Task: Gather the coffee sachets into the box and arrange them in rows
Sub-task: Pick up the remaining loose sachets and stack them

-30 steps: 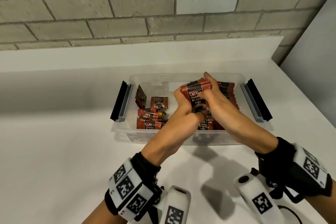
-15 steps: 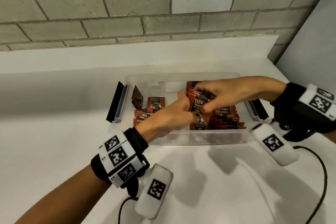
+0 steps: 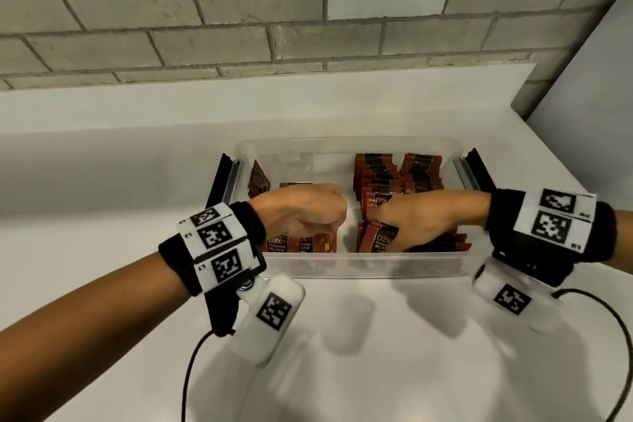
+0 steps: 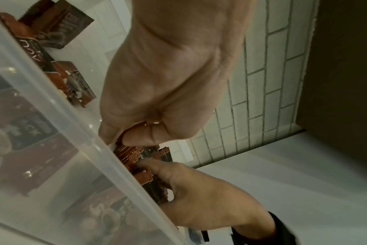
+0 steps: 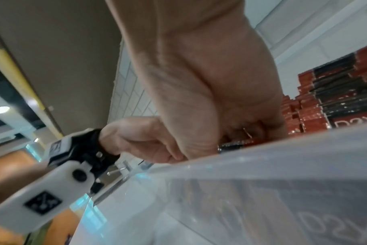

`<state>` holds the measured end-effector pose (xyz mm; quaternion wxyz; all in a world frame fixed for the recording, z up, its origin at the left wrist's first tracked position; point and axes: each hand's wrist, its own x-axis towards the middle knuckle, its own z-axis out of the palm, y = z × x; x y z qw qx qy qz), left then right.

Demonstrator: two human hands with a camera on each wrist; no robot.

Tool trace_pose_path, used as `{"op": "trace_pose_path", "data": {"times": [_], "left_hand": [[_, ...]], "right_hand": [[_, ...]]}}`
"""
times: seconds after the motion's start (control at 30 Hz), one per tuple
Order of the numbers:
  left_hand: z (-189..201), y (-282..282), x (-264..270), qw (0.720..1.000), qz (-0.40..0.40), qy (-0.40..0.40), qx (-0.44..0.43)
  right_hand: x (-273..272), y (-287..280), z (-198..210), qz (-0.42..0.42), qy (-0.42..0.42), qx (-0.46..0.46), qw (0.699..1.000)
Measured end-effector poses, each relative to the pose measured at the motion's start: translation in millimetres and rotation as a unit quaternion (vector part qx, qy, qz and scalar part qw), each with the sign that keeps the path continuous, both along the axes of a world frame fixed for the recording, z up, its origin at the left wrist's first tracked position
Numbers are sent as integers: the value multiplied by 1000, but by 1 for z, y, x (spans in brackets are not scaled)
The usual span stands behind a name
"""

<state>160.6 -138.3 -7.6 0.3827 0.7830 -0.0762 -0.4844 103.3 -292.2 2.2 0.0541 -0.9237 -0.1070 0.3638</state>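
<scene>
A clear plastic box (image 3: 349, 144) stands on the white counter. Red and black coffee sachets stand in two rows (image 3: 394, 171) in its right half. Loose sachets (image 3: 298, 245) lie flat in the left half, and one (image 3: 258, 178) leans on the left wall. My left hand (image 3: 322, 223) hovers curled over the loose ones. In the left wrist view its thumb and forefinger (image 4: 140, 137) pinch a red sachet edge (image 4: 136, 126). My right hand (image 3: 394, 223) is in the front of the nearer row, fingers curled round sachets (image 5: 239, 140) there.
Black latch handles (image 3: 219, 181) (image 3: 479, 168) stick out from both ends of the box. A brick wall (image 3: 274, 10) runs behind the counter and a grey wall (image 3: 599, 113) closes the right side. A black cable (image 3: 191, 370) hangs from my left wrist over the counter (image 3: 102, 250).
The stack that both hands held above the box has gone down into the right-hand rows. My left hand has moved left to the loose sachets. My right hand has stayed on the rows.
</scene>
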Motion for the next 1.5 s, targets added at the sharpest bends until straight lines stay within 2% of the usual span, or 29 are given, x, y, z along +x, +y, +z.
{"op": "trace_pose_path", "data": {"times": [0.17, 0.37, 0.5, 0.67, 0.83, 1.03, 1.17, 1.3, 1.4, 1.5], "left_hand": [[-7, -10, -1, 998, 13, 63, -27], [-15, -13, -9, 993, -7, 115, -39], [-21, -13, -11, 991, -1, 116, -70], [-23, -12, -12, 994, -8, 97, -54], [-25, -11, -14, 992, -7, 112, -59], [-27, -14, -13, 994, -10, 101, -38], [-26, -16, -9, 992, 42, 111, -46], [-25, -21, -11, 990, -8, 115, -84], [-24, -22, -9, 993, -19, 100, -65], [-18, -23, -5, 997, 12, 55, -51]], "right_hand": [[2, 6, -7, 20, -42, -61, 997], [4, 0, -9, -30, -75, 16, 997], [-2, -6, -11, -8, -102, 48, 994], [-4, -13, -3, 4, -120, 39, 992], [-1, -32, 22, -121, -112, 131, 977], [-2, -36, 18, -123, -48, 124, 983], [7, -59, 30, -237, -122, 160, 951], [6, -63, 25, -337, -22, 238, 911], [7, -64, 20, -357, 2, 265, 896], [12, -66, 23, -401, -2, 301, 865]]}}
